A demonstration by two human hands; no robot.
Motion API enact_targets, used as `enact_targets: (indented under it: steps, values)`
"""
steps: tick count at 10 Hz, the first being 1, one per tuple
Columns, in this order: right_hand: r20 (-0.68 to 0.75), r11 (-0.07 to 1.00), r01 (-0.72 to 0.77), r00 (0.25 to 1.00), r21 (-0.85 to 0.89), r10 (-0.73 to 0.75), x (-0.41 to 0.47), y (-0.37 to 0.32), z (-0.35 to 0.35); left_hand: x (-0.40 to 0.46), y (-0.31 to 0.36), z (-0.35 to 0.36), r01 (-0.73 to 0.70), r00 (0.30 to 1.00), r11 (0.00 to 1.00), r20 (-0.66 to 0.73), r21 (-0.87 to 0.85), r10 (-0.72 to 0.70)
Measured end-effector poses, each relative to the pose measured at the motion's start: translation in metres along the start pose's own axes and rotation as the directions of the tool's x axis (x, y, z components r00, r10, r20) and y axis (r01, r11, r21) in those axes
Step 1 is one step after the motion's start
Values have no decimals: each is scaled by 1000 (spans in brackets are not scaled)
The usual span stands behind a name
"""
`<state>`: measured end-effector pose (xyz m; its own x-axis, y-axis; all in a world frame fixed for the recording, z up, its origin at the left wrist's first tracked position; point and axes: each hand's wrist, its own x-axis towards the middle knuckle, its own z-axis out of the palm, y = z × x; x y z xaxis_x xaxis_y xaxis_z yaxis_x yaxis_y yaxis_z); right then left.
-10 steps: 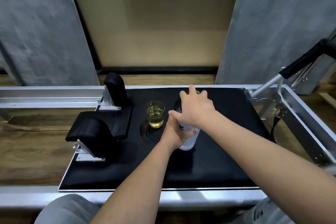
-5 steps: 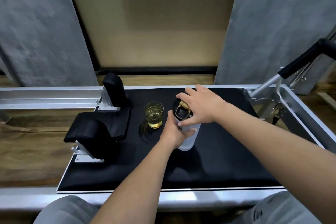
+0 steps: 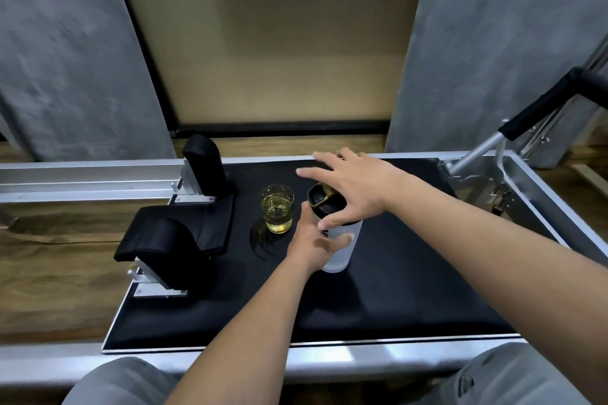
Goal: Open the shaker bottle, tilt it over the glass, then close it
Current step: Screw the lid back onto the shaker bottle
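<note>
A frosted white shaker bottle [image 3: 342, 250] with a black lid [image 3: 320, 199] stands upright on the black padded platform [image 3: 411, 273]. The lid shows a gold-coloured flip cap, partly hidden by my right hand. My left hand [image 3: 311, 245] wraps around the bottle's body from the left. My right hand [image 3: 353, 184] hovers over the lid with fingers spread, thumb touching the lid's near rim. A clear glass [image 3: 276, 209] with yellowish liquid stands just left of the bottle, apart from it.
Black padded shoulder blocks [image 3: 204, 163] and a headrest [image 3: 164, 243] sit at the platform's left. A metal frame rail [image 3: 82, 174] runs behind, and a padded bar [image 3: 539, 108] rises at the right. My knees [image 3: 115, 381] are at the near edge.
My right hand, which covered the lid a second ago and then pinched at it, has lifted and spread its fingers, exposing the lid's gold cap. The left hand keeps its hold on the bottle.
</note>
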<state>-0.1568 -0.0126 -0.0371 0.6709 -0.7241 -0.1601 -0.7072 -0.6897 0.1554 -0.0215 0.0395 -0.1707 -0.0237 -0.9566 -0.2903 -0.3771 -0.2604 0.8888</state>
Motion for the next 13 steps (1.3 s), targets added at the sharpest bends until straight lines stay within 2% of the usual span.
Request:
enact_targets:
  steps: [1, 2, 3, 5, 6, 7, 8, 9, 10, 11, 12, 13]
  values:
    - [12, 992, -121, 993, 40, 120, -1, -9, 18, 6, 0, 2, 62, 998, 998, -17, 0, -62]
    - [-67, 898, -427, 898, 103, 434, 5, -37, 29, 5, -1, 5, 26, 996, 999, -83, 41, -23]
    - [-84, 850, -510, 848, 135, 523, 11, -51, 31, 5, -9, 8, -12, 992, 997, -125, 80, 22]
    - [22, 923, -380, 925, 57, 379, 6, -27, 16, 5, -12, 10, -100, 979, 989, -164, 105, 117]
    - [8, 899, -436, 900, 52, 436, 7, -15, 6, 1, -2, 18, -19, 991, 992, -130, 122, 35]
    - [53, 888, -447, 895, 111, 444, 6, -20, 12, -9, 3, 26, 9, 981, 959, -188, 285, 46]
    - [36, 953, -264, 965, 147, 261, -2, -15, 21, -11, -3, 23, -132, 958, 964, -220, 230, 183]
    - [-21, 988, -95, 995, 118, 98, -9, -6, 20, -4, -5, 13, -185, 965, 972, -158, 148, 208]
    - [-91, 999, 43, 995, -4, -43, -15, 5, 30, 11, -3, 13, -181, 983, 983, -8, 23, 181]
    - [-123, 1000, -10, 992, 9, 11, -17, 4, 37, 18, -6, 22, -174, 985, 985, 9, 12, 174]
    - [-116, 984, -170, 978, 52, 175, -14, -8, 39, 18, -6, 27, -170, 985, 983, -52, -68, 167]
    - [-106, 962, -261, 958, 77, 268, -11, -17, 38, 13, -2, 27, -165, 986, 951, -34, -261, 161]
